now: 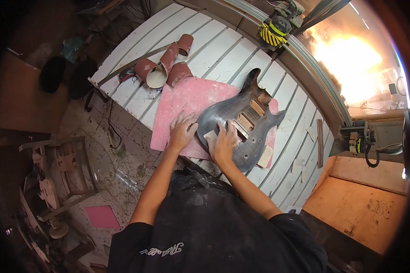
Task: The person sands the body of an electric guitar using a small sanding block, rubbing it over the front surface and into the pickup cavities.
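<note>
A dark grey electric guitar body (253, 150) with routed cavities and small holes lies on a dusty pink sheet (168, 100) over a white slatted bench top (214, 32). My left hand (183, 131) rests with fingers spread on the sheet, against or just beside the body's left edge. My right hand (223, 141) is on the lower part of the body, gripping a small pale sanding piece (210, 135); part of that piece is hidden under the hand. Another pale square piece (266, 157) lies at the body's lower right.
Several red sandpaper rolls (146, 68) sit at the bench's upper left. A machine rail (319, 66) with heads runs along the back, near a bright opening. An orange wooden box (346, 204) stands at lower right, a frame stand (68, 173) and pink pad (101, 216) at left.
</note>
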Motion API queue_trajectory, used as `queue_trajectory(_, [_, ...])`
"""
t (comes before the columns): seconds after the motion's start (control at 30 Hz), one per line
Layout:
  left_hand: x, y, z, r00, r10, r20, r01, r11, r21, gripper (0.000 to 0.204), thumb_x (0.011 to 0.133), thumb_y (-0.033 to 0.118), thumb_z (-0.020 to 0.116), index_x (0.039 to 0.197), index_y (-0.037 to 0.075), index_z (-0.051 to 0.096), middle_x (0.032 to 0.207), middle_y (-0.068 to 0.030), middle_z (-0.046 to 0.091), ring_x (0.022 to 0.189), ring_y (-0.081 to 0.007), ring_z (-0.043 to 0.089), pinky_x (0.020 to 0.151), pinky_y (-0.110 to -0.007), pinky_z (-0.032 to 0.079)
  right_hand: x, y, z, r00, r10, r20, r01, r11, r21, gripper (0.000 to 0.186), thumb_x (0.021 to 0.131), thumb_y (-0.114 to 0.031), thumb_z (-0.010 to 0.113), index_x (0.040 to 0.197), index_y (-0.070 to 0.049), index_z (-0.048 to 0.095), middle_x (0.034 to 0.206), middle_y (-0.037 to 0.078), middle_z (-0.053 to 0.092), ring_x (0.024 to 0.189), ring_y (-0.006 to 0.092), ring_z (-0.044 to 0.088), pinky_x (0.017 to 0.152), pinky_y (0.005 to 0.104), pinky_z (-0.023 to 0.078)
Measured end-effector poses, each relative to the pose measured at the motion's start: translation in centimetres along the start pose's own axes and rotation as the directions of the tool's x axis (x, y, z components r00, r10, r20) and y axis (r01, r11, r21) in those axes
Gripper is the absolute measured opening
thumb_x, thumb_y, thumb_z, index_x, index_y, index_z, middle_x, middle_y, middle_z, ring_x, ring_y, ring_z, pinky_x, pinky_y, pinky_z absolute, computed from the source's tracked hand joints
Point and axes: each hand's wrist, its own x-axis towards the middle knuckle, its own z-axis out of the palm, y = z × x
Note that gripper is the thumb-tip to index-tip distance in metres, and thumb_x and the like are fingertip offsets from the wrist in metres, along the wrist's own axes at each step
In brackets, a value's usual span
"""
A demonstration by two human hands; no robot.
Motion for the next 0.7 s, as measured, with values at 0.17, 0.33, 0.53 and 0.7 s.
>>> queue_trajectory(0.17, [0.1,0.1,-0.2,0.999,0.025,-0.046,-0.025,1.0,0.001,0.035,0.103,0.037,0.065,0.127,0.014,0.076,0.152,-0.006,0.065,0.157,-0.0328,0.039,0.127,-0.054,0.022,4.7,-1.2,0.4,0.988,-0.02,-0.15,0.033,0.995,0.089,0.078,0.087,-0.03,0.084,0.151,-0.004,0.049,0.164,0.031,0.033,0.15,0.055,0.031,0.12,0.0676,0.025])
queue_trajectory(0.33, [0.0,0.0,-0.1,0.999,0.016,-0.034,-0.016,1.0,0.003,0.035,0.103,0.037,0.065,0.127,0.014,0.076,0.153,-0.006,0.064,0.157,-0.0332,0.039,0.127,-0.054,0.021,0.0,0.1,-0.1,0.998,-0.04,-0.045,0.041,0.999,0.035,0.077,0.086,-0.032,0.085,0.15,-0.006,0.05,0.165,0.029,0.033,0.151,0.0535,0.03,0.119,0.0689,0.025])
queue_trajectory(0.53, [0.1,-0.1,-0.1,0.999,0.006,-0.033,-0.007,1.0,-0.005,0.034,0.103,0.038,0.065,0.125,0.013,0.076,0.154,-0.0058,0.063,0.157,-0.0334,0.038,0.127,-0.056,0.021,5.0,-0.6,0.5,0.982,-0.042,-0.184,0.062,0.993,0.103,0.078,0.085,-0.031,0.086,0.149,-0.006,0.05,0.163,0.029,0.035,0.151,0.0526,0.03,0.119,0.0676,0.025])
queue_trajectory(0.7, [0.1,-0.3,0.1,0.999,0.002,-0.032,-0.003,1.0,-0.015,0.034,0.103,0.038,0.066,0.125,0.014,0.076,0.154,-0.006,0.063,0.157,-0.0334,0.038,0.126,-0.056,0.021,0.3,-0.3,-0.7,0.997,-0.056,-0.044,0.058,0.997,0.043,0.072,0.088,-0.027,0.083,0.147,-0.001,0.052,0.159,0.034,0.037,0.148,0.0539,0.034,0.121,0.0635,0.026])
